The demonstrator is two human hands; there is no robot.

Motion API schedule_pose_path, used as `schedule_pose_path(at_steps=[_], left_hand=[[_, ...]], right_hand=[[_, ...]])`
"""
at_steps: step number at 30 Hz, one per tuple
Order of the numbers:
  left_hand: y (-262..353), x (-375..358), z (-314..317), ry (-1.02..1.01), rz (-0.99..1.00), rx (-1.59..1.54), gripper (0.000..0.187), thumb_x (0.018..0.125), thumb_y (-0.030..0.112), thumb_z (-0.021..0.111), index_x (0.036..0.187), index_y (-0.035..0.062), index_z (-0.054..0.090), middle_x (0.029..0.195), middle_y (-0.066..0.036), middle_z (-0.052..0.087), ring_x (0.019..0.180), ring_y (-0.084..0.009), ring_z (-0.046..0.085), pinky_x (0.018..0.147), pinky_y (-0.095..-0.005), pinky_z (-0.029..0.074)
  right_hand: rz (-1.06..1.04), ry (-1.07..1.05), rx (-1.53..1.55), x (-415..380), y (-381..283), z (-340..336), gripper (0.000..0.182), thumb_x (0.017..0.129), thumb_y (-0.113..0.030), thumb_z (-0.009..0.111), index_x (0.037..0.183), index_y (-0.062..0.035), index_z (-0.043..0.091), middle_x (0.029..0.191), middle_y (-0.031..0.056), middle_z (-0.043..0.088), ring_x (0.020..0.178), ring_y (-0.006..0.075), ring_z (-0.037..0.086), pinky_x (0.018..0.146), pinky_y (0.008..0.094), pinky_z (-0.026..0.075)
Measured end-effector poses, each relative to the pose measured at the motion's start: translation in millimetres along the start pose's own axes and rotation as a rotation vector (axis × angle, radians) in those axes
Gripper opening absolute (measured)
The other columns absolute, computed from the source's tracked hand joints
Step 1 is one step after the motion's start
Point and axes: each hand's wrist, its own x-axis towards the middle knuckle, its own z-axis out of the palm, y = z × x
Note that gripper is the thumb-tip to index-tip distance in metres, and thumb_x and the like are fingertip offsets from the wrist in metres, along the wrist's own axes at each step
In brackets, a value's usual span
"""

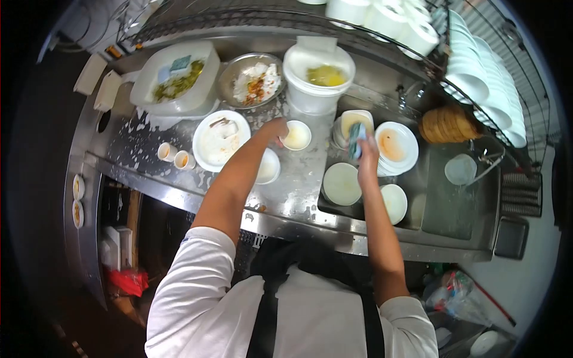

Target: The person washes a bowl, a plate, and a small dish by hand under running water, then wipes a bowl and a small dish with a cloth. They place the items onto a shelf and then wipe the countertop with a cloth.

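Here the small sauce bowl (pixel 296 135) sits on the wet counter (pixel 298 185) beside the sink, my left hand (pixel 276 128) closing on its rim. My right hand (pixel 365 148) grips a sponge (pixel 356 138) over stacked plates (pixel 397 146); I'd best lift the bowl level, since it looks slippery.

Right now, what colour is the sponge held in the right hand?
The sponge in the right hand is blue-green, seen best in the head view.

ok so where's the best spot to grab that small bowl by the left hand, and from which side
Probably by the rim of the small bowl, thumb inside and fingers outside, coming from its left edge, where the left hand already touches it. It stands upright and open on the wet counter, so the rim is the part easiest to pinch. The right hand holds a sponge.
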Motion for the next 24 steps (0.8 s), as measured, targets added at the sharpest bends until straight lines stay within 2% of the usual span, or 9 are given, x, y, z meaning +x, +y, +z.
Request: schedule_pose_path(at_steps=[2,4,7,10,14,17,19,22,24], left_hand=[[120.1,6.9,-50.6,0.083,-0.606,-0.524,0.035,0.074,0.028,0.076,0.096,0.0014,0.067,0.081,-0.014,0.070,0.076,-0.0334,0.069,0.064,-0.0425,0.055],[195.6,29.3,-71.4,0.214,-0.722,-0.536,0.036,0.079,0.018,0.071,0.111,0.0008,0.063,0.086,-0.017,0.070,0.078,-0.0342,0.070,0.063,-0.0441,0.056],[272.0,62.3,-65.9,0.403,-0.350,0.301,0.054,0.081,0.006,0.064,0.133,0.0026,0.047,0.097,-0.028,0.066,0.085,-0.0419,0.068,0.074,-0.0475,0.056],[332.9,72.1,-73.7,0.589,-0.330,0.220,0.055,0.084,0.002,0.058,0.137,0.0038,0.044,0.109,-0.028,0.064,0.089,-0.0430,0.067,0.076,-0.0493,0.055],[312.8,88.1,-41.0,0.791,-0.234,-0.332,0.061,0.084,-0.001,0.052,0.143,0.0078,0.040,0.121,-0.023,0.060,0.100,-0.0379,0.067,0.076,-0.0479,0.059],[332.8,49.8,-55.3,0.604,-0.486,-1.130,0.062,0.081,-0.004,0.048,0.141,0.0086,0.043,0.122,-0.018,0.060,0.105,-0.0359,0.065,0.075,-0.0506,0.062],[349.0,41.6,-38.7,0.668,-0.450,-1.304,0.060,0.080,-0.005,0.044,0.139,0.0087,0.046,0.122,-0.015,0.060,0.106,-0.0362,0.064,0.073,-0.0524,0.063],[358.7,40.4,-31.4,0.814,-0.456,-1.371,0.057,0.081,-0.004,0.036,0.135,0.0083,0.051,0.121,-0.015,0.061,0.107,-0.0349,0.063,0.072,-0.0500,0.064],[349.8,26.2,-38.7,0.842,-0.498,-1.353,0.057,0.082,-0.004,0.035,0.136,0.0083,0.051,0.121,-0.016,0.061,0.108,-0.0349,0.063,0.073,-0.0492,0.064]], right_hand=[[0.163,0.112,0.073,-38.8,15.4,-25.0,0.042,0.091,-0.019,0.051,0.127,0.0016,0.052,0.097,0.0103,0.067,0.085,0.0192,0.066,0.077,0.0330,0.054],[0.023,0.239,-0.182,-61.0,51.4,-42.6,0.043,0.090,-0.019,0.054,0.128,0.0012,0.052,0.103,0.0126,0.067,0.091,0.0257,0.066,0.082,0.0361,0.053],[-0.008,0.292,-0.567,-75.0,25.3,-40.1,0.043,0.088,-0.017,0.057,0.128,-0.0007,0.054,0.113,0.0170,0.066,0.100,0.0340,0.064,0.090,0.0392,0.050],[-0.366,0.322,-0.755,-51.4,1.0,-24.2,0.039,0.083,-0.017,0.063,0.121,-0.0060,0.061,0.115,0.0206,0.065,0.106,0.0393,0.062,0.091,0.0420,0.049],[-0.628,0.127,-0.904,-17.3,-16.0,-14.4,0.031,0.080,-0.014,0.065,0.109,-0.0038,0.067,0.104,0.0170,0.067,0.099,0.0366,0.064,0.085,0.0436,0.052],[-0.587,-0.198,-1.201,-1.9,-29.6,-16.4,0.026,0.077,-0.008,0.064,0.102,-0.0026,0.070,0.105,0.0185,0.068,0.101,0.0373,0.064,0.084,0.0443,0.052],[-0.661,-0.245,-1.304,8.3,-29.8,-15.4,0.023,0.073,-0.005,0.066,0.095,-0.0027,0.071,0.100,0.0207,0.068,0.096,0.0364,0.065,0.081,0.0445,0.053],[-0.646,-0.185,-0.920,7.8,-22.1,3.3,0.023,0.070,-0.008,0.068,0.092,-0.0008,0.070,0.091,0.0208,0.068,0.088,0.0351,0.067,0.076,0.0453,0.054],[-0.593,-0.451,-1.061,10.9,-19.4,4.9,0.025,0.069,-0.013,0.071,0.090,-0.0005,0.070,0.084,0.0196,0.068,0.081,0.0369,0.067,0.073,0.0461,0.053]])
